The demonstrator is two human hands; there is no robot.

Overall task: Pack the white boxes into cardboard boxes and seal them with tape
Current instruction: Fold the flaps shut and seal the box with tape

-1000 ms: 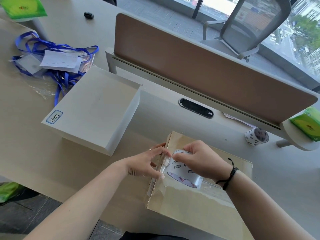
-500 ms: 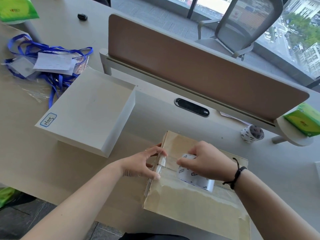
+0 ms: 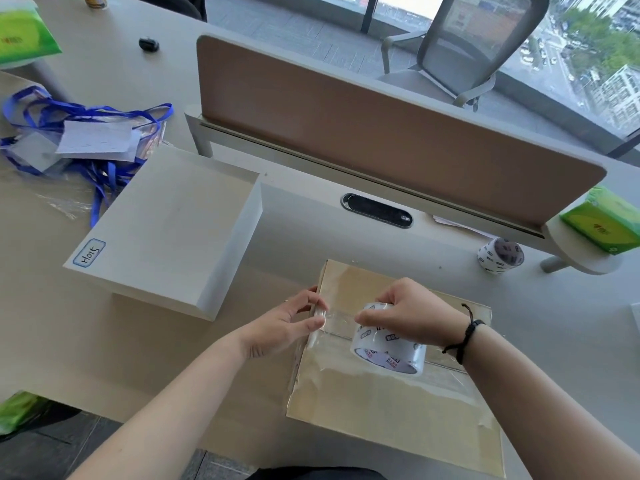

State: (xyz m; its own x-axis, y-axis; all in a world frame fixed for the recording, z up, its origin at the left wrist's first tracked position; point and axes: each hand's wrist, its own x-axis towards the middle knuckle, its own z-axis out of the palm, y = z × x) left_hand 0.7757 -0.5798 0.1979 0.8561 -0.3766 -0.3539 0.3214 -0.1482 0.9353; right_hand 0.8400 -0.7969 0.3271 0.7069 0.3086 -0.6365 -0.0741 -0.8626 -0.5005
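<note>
Right hand (image 3: 412,311) gripped the tape roll (image 3: 389,344) from above, fingers curled over its top; roll sat tilted over the middle of the cardboard box (image 3: 381,407). Black cord bracelet (image 3: 465,336) on that wrist.

Left hand (image 3: 287,323) was at the box's left edge, thumb and fingertips pinching the free end of the clear tape strip (image 3: 337,318) and pressing it at the edge. Strip ran taut from left hand to roll, along the flap seam. Couldn't tell how much of it was already stuck down.

Cardboard box lay flat at the near edge of the bench (image 3: 311,230), flaps closed, glossy tape already across its near half.

White box (image 3: 166,230) sat just left of it on the bench, not touching, with a blue-bordered handwritten label (image 3: 89,252) at its near-left corner.

Around: blue lanyards with clear badge sleeves (image 3: 79,140) piled behind the white box; second tape roll (image 3: 500,254) on the bench to the far right, below the brown divider panel (image 3: 381,133); black oval cable port (image 3: 377,209) in front of the panel; green tissue pack (image 3: 604,225) on a small round shelf at right, another green pack (image 3: 20,34) top left; small black object (image 3: 149,44) on the far bench. Mesh office chair (image 3: 464,50) beyond the panel by the window.
</note>
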